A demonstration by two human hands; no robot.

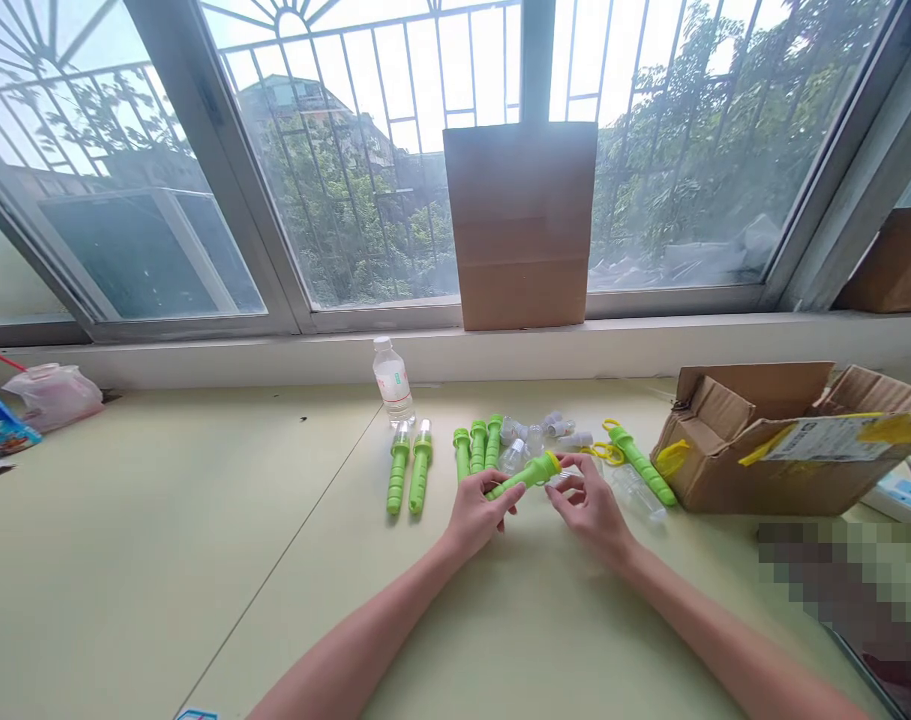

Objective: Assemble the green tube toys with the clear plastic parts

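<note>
Left hand wraps green ridged plastic tube; right hand pinches its yellow end. Clear plastic caps just beyond hands, partly hidden. Brown cardboard box right of hands.

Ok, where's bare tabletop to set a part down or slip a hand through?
Widest: pale-green table between pink plastic bag and two clear-capped green ribbed tubes. Smaller: between the forearms, nearer than both hands. Crowded: beyond the hands, green tubes and clear plastic pieces, up to the open brown cardboard box.
</note>
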